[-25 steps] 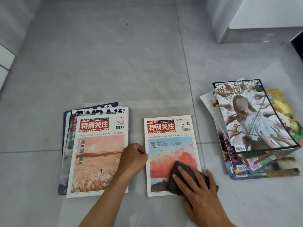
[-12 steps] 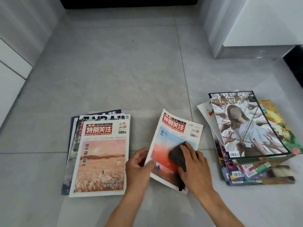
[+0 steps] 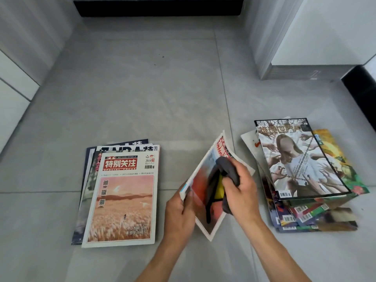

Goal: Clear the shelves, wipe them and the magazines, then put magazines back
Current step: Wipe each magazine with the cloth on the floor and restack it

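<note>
Head view, floor-level workspace: the left hand [image 3: 179, 212] grips the lower left edge of a magazine [image 3: 200, 192], fingers [image 3: 188, 197] curled over the edge, holding it tilted up off the grey tiled floor [image 3: 142, 94], its lowest corner near the tiles; the right hand [image 3: 242, 192] holds a dark grey cloth [image 3: 227, 169] against the cover, fingers curled round the cloth, a patch of yellow showing under it; to the left, a neat stack of magazines [image 3: 122, 200] lies flat; to the right, a looser, fanned pile of magazines [image 3: 301, 165] lies flat; the held magazine sits between the two piles, touching neither.
</note>
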Demonstrator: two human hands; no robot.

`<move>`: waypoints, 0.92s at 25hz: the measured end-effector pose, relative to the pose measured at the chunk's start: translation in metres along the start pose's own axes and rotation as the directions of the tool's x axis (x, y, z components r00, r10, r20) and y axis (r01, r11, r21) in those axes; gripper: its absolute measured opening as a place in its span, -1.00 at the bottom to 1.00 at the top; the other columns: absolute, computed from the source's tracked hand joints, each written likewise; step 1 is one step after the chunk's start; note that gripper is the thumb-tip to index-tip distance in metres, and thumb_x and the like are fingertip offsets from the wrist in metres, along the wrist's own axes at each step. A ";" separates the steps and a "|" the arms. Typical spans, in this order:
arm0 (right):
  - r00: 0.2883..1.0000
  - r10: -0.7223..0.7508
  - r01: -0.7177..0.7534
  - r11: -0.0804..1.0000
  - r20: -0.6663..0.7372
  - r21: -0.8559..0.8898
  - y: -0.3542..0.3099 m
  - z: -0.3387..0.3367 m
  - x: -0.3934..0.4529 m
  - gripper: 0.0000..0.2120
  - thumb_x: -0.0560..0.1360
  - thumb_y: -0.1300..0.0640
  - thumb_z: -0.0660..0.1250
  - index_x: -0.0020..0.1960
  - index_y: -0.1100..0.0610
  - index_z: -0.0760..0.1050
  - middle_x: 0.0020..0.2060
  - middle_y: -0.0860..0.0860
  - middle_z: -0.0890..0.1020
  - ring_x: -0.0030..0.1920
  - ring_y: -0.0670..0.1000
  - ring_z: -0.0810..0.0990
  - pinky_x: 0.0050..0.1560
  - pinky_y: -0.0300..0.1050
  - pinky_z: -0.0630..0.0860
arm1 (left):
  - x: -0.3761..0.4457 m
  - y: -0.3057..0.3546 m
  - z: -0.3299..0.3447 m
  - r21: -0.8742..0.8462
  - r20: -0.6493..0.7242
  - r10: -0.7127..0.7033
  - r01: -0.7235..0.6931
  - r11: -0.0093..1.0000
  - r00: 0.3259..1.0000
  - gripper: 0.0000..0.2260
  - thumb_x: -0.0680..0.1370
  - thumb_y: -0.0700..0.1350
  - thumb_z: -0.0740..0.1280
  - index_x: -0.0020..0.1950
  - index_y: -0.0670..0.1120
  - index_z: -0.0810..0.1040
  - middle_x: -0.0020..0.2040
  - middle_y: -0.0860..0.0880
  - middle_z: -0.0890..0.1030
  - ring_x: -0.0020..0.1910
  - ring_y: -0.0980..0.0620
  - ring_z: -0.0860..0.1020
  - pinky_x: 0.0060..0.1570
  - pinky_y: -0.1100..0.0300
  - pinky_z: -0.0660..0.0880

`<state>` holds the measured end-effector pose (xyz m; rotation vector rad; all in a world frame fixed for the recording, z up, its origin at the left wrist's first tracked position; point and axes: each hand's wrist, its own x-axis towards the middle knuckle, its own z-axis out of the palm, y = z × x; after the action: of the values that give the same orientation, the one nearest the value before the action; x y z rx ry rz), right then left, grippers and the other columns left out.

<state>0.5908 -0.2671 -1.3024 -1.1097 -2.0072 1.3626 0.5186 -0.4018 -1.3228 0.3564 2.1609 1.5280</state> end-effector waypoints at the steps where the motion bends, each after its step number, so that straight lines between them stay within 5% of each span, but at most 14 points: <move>1: 0.992 -0.129 0.129 0.992 0.016 -0.013 -0.016 0.004 -0.005 -0.55 0.43 0.18 0.29 0.31 -0.01 0.53 0.26 -0.07 0.55 0.28 -0.07 0.51 0.35 0.01 0.42 | 0.002 0.007 -0.004 0.035 0.027 0.117 -0.118 0.992 0.993 -0.84 0.60 -0.10 0.26 -0.07 0.11 0.59 -0.26 0.18 0.64 -0.27 0.27 0.57 -0.24 0.33 0.47; 4: 0.891 -0.381 0.430 0.881 0.247 -0.194 -0.057 0.017 -0.031 -0.49 0.59 -0.19 0.18 0.47 -0.02 0.41 0.50 -0.11 0.33 0.35 -0.01 0.41 0.36 -0.10 0.34 | 0.009 0.027 -0.020 0.169 0.081 0.402 -0.410 0.896 0.912 -0.81 0.52 -0.07 0.23 -0.30 0.05 0.40 -0.41 0.07 0.50 -0.49 0.24 0.35 -0.47 0.35 0.25; 7: 0.850 -0.483 0.521 0.830 0.210 -0.199 -0.050 0.008 -0.016 -0.56 0.65 -0.11 0.12 0.46 0.03 0.42 0.47 -0.07 0.37 0.35 0.03 0.45 0.34 -0.10 0.38 | 0.015 0.045 -0.031 0.245 0.150 0.494 -0.517 0.821 0.856 -0.78 0.54 -0.04 0.20 -0.29 -0.04 0.35 -0.41 -0.03 0.45 -0.52 0.06 0.37 -0.47 0.32 0.19; 12: 0.919 -0.358 0.382 0.912 0.164 -0.150 -0.030 -0.022 0.023 -0.65 0.61 0.02 0.20 0.33 0.09 0.54 0.26 -0.08 0.52 0.31 -0.14 0.47 0.33 -0.04 0.41 | 0.022 0.057 -0.037 0.311 0.247 0.515 -0.571 0.760 0.821 -0.65 0.59 0.00 0.25 -0.33 -0.02 0.23 -0.53 0.10 0.17 -0.52 0.11 0.23 -0.45 0.44 0.10; 16: 0.833 -0.407 0.461 0.885 0.375 -0.063 -0.055 -0.020 -0.006 -0.73 0.63 0.06 0.23 0.28 0.07 0.55 0.17 -0.11 0.52 0.24 -0.08 0.53 0.25 -0.21 0.42 | 0.034 0.056 -0.048 0.258 0.356 0.505 -0.602 0.756 0.786 -0.77 0.56 -0.19 0.33 -0.22 0.02 0.36 -0.49 0.16 0.31 -0.49 0.23 0.27 -0.44 0.33 0.23; 19: 0.815 -0.429 0.484 0.874 0.390 -0.050 -0.041 -0.042 0.015 -0.73 0.62 0.16 0.25 0.29 0.10 0.54 0.20 -0.08 0.52 0.31 -0.07 0.49 0.34 -0.20 0.37 | 0.031 0.066 -0.049 0.214 0.344 0.536 -0.620 0.755 0.771 -0.84 0.57 -0.16 0.34 0.06 0.10 0.53 -0.41 0.10 0.41 -0.47 0.26 0.30 -0.43 0.37 0.29; 23: 0.941 -0.120 0.164 0.979 0.316 -0.118 0.001 -0.076 0.062 -0.74 0.65 0.18 0.24 0.23 -0.10 0.58 0.16 -0.14 0.58 0.27 -0.11 0.51 0.37 0.02 0.40 | 0.025 0.076 -0.048 0.212 0.355 0.534 -0.622 0.754 0.768 -0.84 0.59 -0.15 0.31 0.13 0.06 0.53 -0.38 0.06 0.43 -0.49 0.19 0.34 -0.44 0.39 0.29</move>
<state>0.6134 -0.1752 -1.2767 -0.8278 -2.3902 1.4038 0.4687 -0.4029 -1.2441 1.3936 2.1664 1.2900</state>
